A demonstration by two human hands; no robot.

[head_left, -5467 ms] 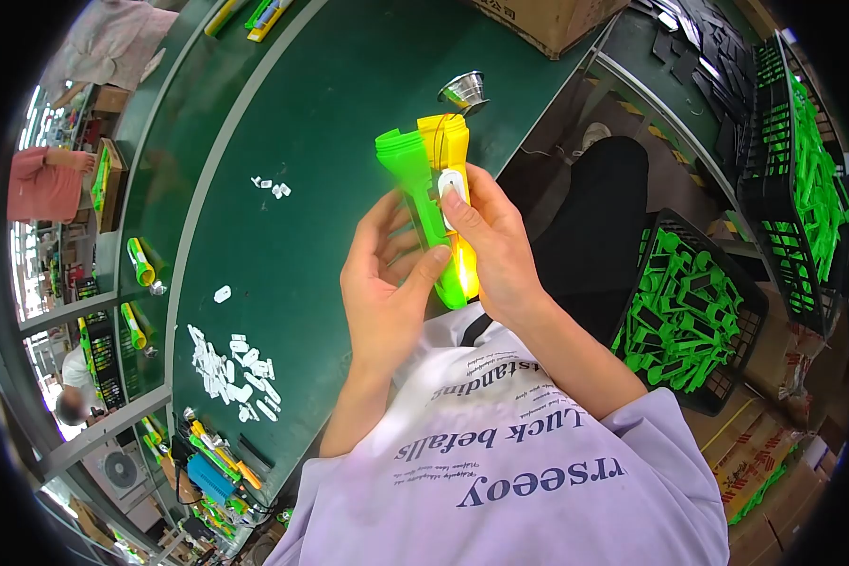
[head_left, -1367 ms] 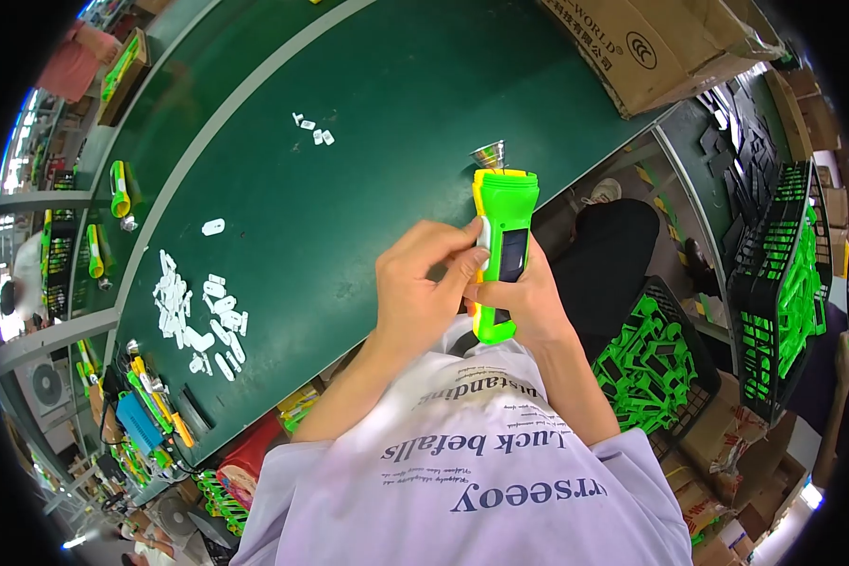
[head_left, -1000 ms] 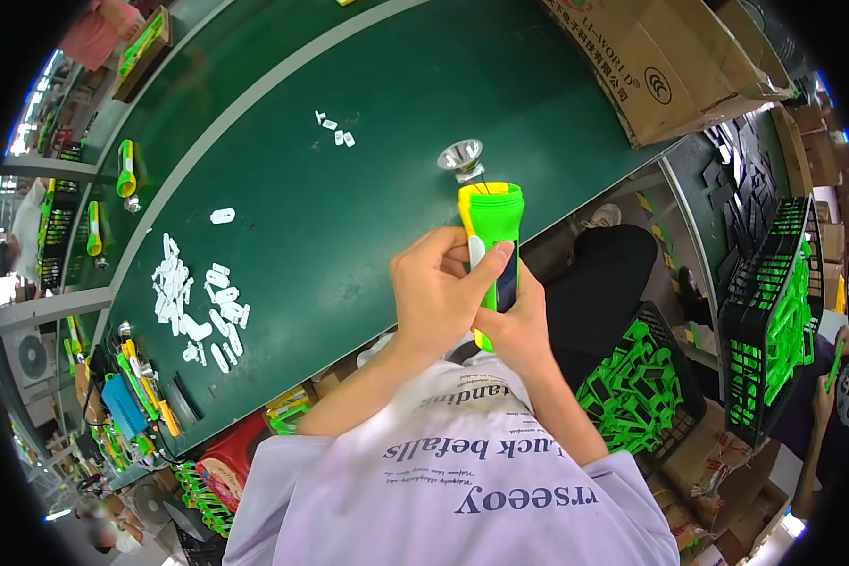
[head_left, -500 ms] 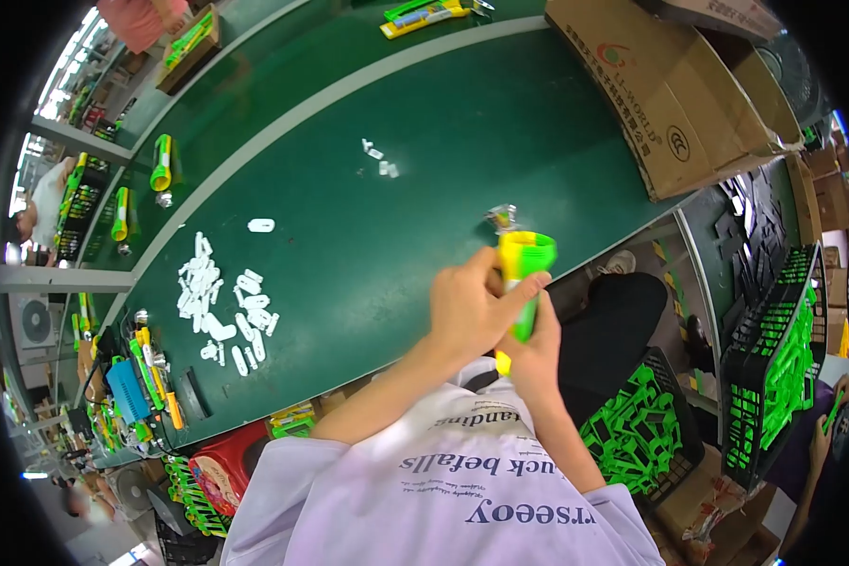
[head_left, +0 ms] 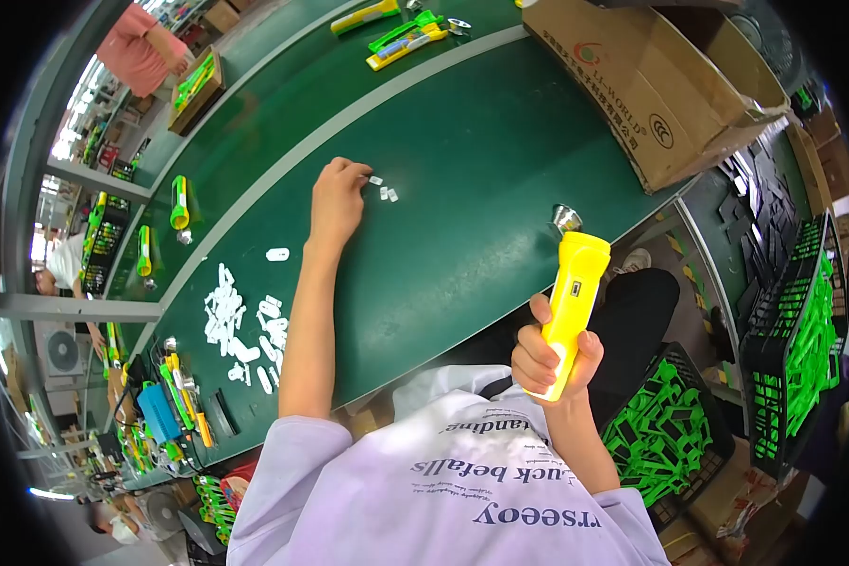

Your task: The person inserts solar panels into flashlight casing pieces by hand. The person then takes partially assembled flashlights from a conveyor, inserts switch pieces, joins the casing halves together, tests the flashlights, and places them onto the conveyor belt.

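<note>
In the head view, my right hand (head_left: pixel 549 363) is wrapped round the lower part of a yellow flashlight body (head_left: pixel 575 288). The body points up and away from me, with a small rectangular slot in its side facing the camera. At its wide open end sits a silver reflector (head_left: pixel 565 219), apart from the rim. My left hand (head_left: pixel 338 198) is stretched far over the table, fingers pinched down at a few small white pieces (head_left: pixel 388 193). A small white piece (head_left: pixel 375 179) shows at the fingertips; how much of it they grip is partly hidden.
White oval parts (head_left: pixel 224 316) lie piled left of my left forearm. A cardboard box (head_left: pixel 623 94) stands at the back right. Crates of green parts (head_left: pixel 665 424) are at my right. Flashlights (head_left: pixel 180 203) lie beyond the table's grey rail (head_left: pixel 283 151). A person (head_left: pixel 137 52) stands far left.
My left hand has let go of the flashlight and moved up and left to the small white pieces. The flashlight, in my right hand, has turned from its green-and-yellow side to its yellow side.
</note>
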